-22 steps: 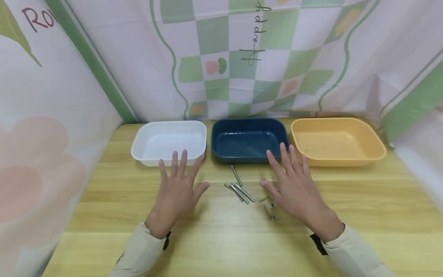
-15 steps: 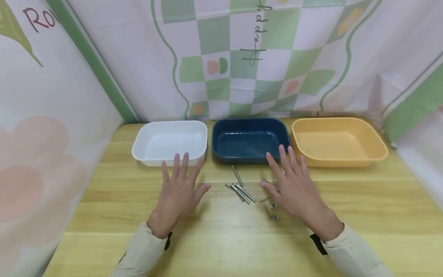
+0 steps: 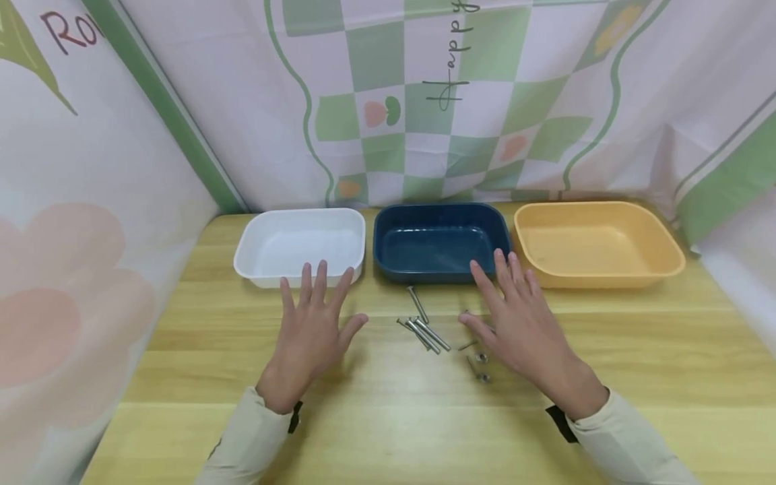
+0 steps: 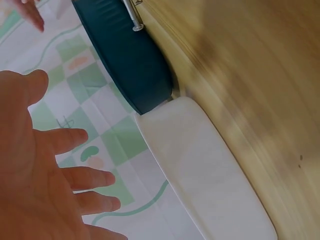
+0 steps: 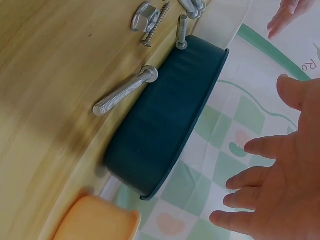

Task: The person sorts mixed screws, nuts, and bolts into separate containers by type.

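Both hands are spread, palms down, a little above the wooden table and hold nothing. My left hand hovers in front of the white tray. My right hand hovers near the front right corner of the dark blue tray. Between the hands lie several long steel bolts. Two small nuts and a thin screw lie beside the right thumb. In the right wrist view another bolt lies under the right hand, close to the blue tray.
A yellow tray stands at the right of the row; all three trays hold nothing. A checked cloth backdrop closes the back and both sides. The left wrist view shows the left hand, the white tray and the blue tray.
Both hands stay spread and have drifted very slightly forward toward the trays. The bolts and nuts have not moved.
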A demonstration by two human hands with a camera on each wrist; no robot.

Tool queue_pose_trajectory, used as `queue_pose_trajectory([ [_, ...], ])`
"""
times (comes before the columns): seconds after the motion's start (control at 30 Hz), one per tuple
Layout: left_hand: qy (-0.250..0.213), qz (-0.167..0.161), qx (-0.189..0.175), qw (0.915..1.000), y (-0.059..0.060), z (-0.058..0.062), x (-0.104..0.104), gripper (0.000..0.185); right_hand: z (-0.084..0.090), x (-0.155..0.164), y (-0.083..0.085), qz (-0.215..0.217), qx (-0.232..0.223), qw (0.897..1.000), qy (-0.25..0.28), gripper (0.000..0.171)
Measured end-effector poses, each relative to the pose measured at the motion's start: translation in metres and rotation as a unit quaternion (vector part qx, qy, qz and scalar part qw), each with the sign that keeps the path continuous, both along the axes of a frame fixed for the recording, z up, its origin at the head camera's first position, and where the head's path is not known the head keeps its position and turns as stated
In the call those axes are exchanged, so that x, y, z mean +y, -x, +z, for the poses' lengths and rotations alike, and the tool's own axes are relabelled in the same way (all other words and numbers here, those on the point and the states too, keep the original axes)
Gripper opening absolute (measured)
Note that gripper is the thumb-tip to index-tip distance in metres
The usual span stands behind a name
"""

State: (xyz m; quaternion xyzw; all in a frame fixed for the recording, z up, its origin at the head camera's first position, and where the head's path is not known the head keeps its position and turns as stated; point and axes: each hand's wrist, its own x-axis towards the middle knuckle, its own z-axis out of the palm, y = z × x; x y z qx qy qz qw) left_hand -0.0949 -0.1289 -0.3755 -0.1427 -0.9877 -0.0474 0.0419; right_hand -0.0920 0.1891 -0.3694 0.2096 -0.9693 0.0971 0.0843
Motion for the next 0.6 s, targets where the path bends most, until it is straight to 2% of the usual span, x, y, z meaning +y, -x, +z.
queue_pose_trajectory([
  [0.2, -0.004, 0.002, 0.016, 0.9999, 0.0, 0.004, -0.003, 0.073, 0.0, 0.0, 0.0, 0.003, -0.004, 1.0, 0.023, 0.078],
  [0.3, -0.003, -0.002, 0.039, 0.9992, 0.002, 0.006, -0.006, 0.073, 0.0, 0.0, 0.0, 0.006, 0.004, 0.999, 0.037, 0.078],
  [0.43, -0.019, -0.014, 0.101, 0.9946, 0.006, 0.008, -0.011, 0.072, 0.001, -0.002, 0.002, 0.015, 0.03, 0.998, 0.058, 0.077],
  [0.6, -0.05, -0.024, 0.179, 0.9823, 0.014, 0.009, -0.02, 0.067, 0.001, -0.001, 0.004, 0.036, 0.08, 0.992, 0.091, 0.074],
])
